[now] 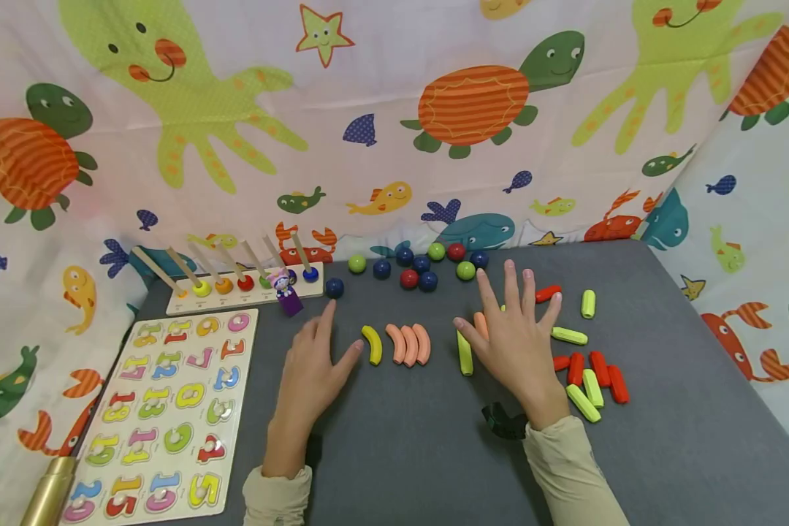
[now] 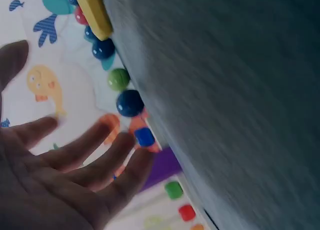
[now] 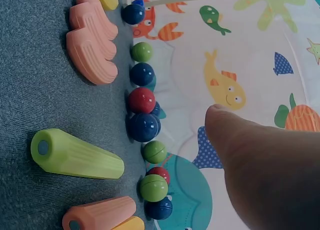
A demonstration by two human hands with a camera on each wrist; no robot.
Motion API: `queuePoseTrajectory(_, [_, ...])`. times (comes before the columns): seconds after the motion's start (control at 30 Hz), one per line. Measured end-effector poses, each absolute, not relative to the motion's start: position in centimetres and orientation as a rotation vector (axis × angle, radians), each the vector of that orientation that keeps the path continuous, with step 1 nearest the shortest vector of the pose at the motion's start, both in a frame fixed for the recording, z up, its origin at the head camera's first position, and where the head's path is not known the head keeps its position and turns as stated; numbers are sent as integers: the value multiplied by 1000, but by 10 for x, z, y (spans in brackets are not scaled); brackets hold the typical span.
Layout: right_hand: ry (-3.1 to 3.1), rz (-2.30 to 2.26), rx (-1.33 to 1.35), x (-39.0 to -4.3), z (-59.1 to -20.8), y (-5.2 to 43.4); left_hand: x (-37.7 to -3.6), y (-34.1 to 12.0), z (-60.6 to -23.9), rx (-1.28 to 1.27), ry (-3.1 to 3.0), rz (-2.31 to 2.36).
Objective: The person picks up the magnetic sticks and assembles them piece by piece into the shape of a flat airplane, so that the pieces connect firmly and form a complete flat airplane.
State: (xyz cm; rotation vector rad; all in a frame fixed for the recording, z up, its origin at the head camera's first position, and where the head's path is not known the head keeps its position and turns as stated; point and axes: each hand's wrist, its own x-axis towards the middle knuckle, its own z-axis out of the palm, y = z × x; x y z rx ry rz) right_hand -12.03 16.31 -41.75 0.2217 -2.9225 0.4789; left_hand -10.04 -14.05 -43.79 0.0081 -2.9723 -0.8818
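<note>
My left hand [image 1: 312, 372] is held over the grey table with its fingers spread and nothing in them. Its index fingertip overlaps the area just below a dark blue ball [image 1: 334, 288]. A yellow curved piece [image 1: 372, 345] lies just right of its thumb, and three salmon curved pieces [image 1: 408, 345] lie side by side beyond. My right hand [image 1: 516, 343], fingers spread and holding nothing, hovers above a light green stick [image 1: 464, 353] and partly hides a salmon piece [image 1: 481, 324]. In the right wrist view, only the thumb [image 3: 240, 145] shows, away from the pieces.
Red sticks [image 1: 617, 384] and green sticks [image 1: 583, 403] lie at right. Several blue, red and green balls [image 1: 409, 278] line the back edge. At left stand a pegged rack [image 1: 312, 288], a small figure on a purple base [image 1: 291, 304] and a number puzzle board [image 1: 248, 343].
</note>
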Motion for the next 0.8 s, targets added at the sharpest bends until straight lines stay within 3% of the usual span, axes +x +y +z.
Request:
queuePoseTrajectory(0.2, [-2970,543,232,-120,-414,161,-117,-116,-435,95,-3066,-975])
queuePoseTrajectory(0.53, [-2730,701,525,-121,-420,126,-132,-104,-442,98,-3192,-757])
queuePoseTrajectory(0.8, [-2695,757,592,-125,-432,88,-116,-127,-440,254,-2966,-1280])
